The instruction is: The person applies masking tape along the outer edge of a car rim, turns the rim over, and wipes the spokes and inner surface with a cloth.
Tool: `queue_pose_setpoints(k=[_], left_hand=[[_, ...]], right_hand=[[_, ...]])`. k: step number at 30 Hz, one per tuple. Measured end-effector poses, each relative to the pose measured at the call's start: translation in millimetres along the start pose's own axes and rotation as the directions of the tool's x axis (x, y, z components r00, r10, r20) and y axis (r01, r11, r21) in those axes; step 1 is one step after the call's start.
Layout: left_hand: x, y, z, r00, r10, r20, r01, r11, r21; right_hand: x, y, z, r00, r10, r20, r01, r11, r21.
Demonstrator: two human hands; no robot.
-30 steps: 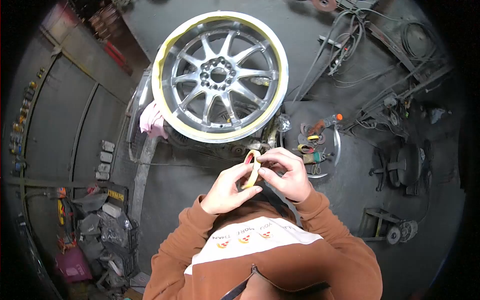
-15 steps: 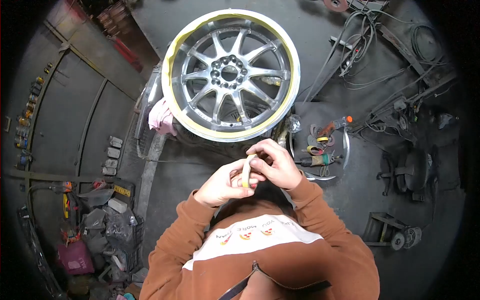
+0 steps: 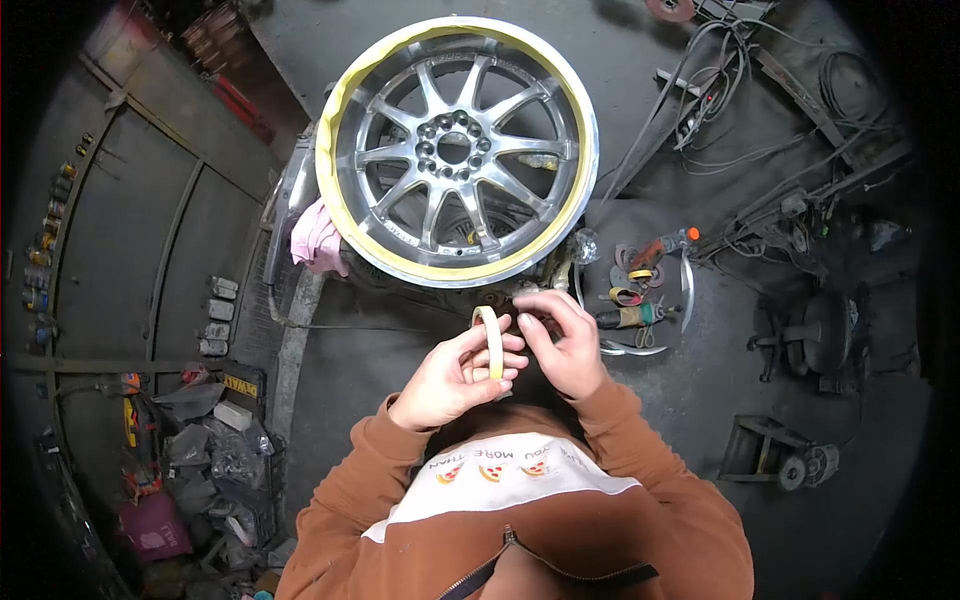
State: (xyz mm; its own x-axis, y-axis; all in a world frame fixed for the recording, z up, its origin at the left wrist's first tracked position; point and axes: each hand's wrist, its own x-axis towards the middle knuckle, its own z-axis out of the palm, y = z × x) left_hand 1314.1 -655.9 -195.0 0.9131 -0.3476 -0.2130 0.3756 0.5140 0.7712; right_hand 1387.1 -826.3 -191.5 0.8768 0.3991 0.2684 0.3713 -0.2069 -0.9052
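A roll of pale yellow masking tape point(image 3: 494, 345) stands on edge in my left hand point(image 3: 452, 380), with the thumb and fingers around its ring. Just right of the roll is my right hand point(image 3: 565, 345), its fingers bent and its thumb apart from them. I make out nothing between those fingers. Ahead of both hands lies a polished alloy wheel point(image 3: 487, 186) with several spokes, face up. Yellow tape point(image 3: 335, 175) runs around the inside of its rim, wrinkled at the upper left.
A pink cloth point(image 3: 318, 240) hangs at the wheel's left. Right of my hands are an orange-tipped tool point(image 3: 664, 246), a green power tool point(image 3: 632, 317) and abrasive discs. Cables point(image 3: 725, 60) tangle at upper right; bags and a DeWalt case point(image 3: 243, 387) lie at lower left.
My right hand has come off the tape roll and opened a little to the right. The roll stays in my left hand, turned to show more of its ring. The view has shifted slightly.
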Motion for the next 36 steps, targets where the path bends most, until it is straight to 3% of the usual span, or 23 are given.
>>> queue_pose_setpoints(k=[1, 2, 4, 5, 7, 8, 10, 11, 14, 19, 21, 24, 29, 31, 33, 34, 35, 36], left_hand=[[-2.0, 2.2, 0.7, 1.000, -0.004, 0.000, 0.004, 1.000, 0.002], [-3.7, 5.0, 2.3, 1.000, -0.026, -0.018, 0.027, 0.998, 0.055], [-4.0, 10.3, 9.4, 0.999, -0.007, -0.047, 0.018, 0.975, 0.222], [-4.4, 12.6, 11.4, 0.999, -0.010, -0.042, 0.019, 0.975, 0.221], [-5.2, 14.8, 11.8, 0.997, 0.046, -0.056, 0.001, 0.764, 0.645], [-5.2, 14.4, 12.0, 0.997, 0.049, -0.057, -0.001, 0.766, 0.643], [-4.0, 13.3, 10.0, 0.999, 0.012, -0.034, 0.021, 0.567, 0.823], [-3.6, 11.5, 9.6, 0.999, 0.018, -0.042, 0.025, 0.565, 0.824], [-1.8, 7.3, 13.1, 0.995, -0.025, -0.096, 0.072, 0.850, 0.523], [2.9, 7.1, 6.8, 0.996, -0.064, -0.065, 0.086, 0.901, 0.426], [4.5, 5.3, 7.6, 0.994, 0.010, -0.109, 0.038, 0.901, 0.432], [8.7, 1.2, 7.9, 0.993, 0.033, -0.110, 0.028, 0.858, 0.512], [16.1, 11.2, 19.4, 0.994, -0.037, -0.100, 0.088, 0.815, 0.573], [18.3, 4.7, 12.7, 0.998, -0.031, -0.059, 0.053, 0.903, 0.425], [20.4, 9.5, 1.3, 0.994, -0.107, -0.014, 0.106, 0.946, 0.305], [20.7, 11.1, -6.8, 0.999, -0.048, -0.007, 0.048, 0.961, 0.271], [23.3, 11.7, -10.9, 1.000, 0.014, -0.005, -0.013, 0.972, 0.233], [30.1, 9.8, -9.3, 0.992, 0.084, -0.099, -0.059, 0.970, 0.235]], right_hand=[[0.3, -12.0, -6.5, 0.996, -0.083, 0.032, 0.084, 0.995, -0.058], [2.2, -16.6, -11.5, 0.959, -0.262, 0.110, 0.276, 0.949, -0.150], [-2.3, -25.4, -14.3, 0.930, -0.311, 0.197, 0.344, 0.926, -0.159], [-3.7, -28.6, -14.6, 0.920, -0.326, 0.216, 0.367, 0.911, -0.190], [-5.0, -27.3, -16.8, 0.904, -0.354, 0.240, 0.406, 0.886, -0.225], [-6.9, -23.2, -16.1, 0.886, -0.380, 0.268, 0.443, 0.863, -0.242], [-9.1, -11.7, -12.3, 0.860, -0.414, 0.298, 0.489, 0.837, -0.247], [-9.7, -5.9, -10.8, 0.866, -0.410, 0.287, 0.478, 0.848, -0.228], [-6.5, -3.7, -8.3, 0.875, -0.400, 0.272, 0.459, 0.864, -0.205], [-2.4, -3.2, -12.1, 0.928, -0.299, 0.221, 0.329, 0.937, -0.117], [-1.6, -3.1, -14.4, 0.923, -0.300, 0.241, 0.333, 0.936, -0.113], [-1.8, 1.2, -15.1, 0.877, -0.394, 0.274, 0.455, 0.865, -0.211], [-0.2, 1.7, -18.7, 0.889, -0.355, 0.290, 0.440, 0.837, -0.325], [2.2, 6.4, -26.6, 0.926, -0.227, 0.303, 0.305, 0.920, -0.245], [5.0, 21.9, -38.5, 0.969, 0.098, 0.225, -0.040, 0.968, -0.248], [10.0, 32.8, -48.6, 0.898, 0.362, 0.250, -0.341, 0.932, -0.124], [14.5, 45.9, -54.1, 0.824, 0.484, 0.295, -0.540, 0.829, 0.149], [16.1, 53.6, -59.0, 0.830, 0.459, 0.316, -0.538, 0.809, 0.237]])
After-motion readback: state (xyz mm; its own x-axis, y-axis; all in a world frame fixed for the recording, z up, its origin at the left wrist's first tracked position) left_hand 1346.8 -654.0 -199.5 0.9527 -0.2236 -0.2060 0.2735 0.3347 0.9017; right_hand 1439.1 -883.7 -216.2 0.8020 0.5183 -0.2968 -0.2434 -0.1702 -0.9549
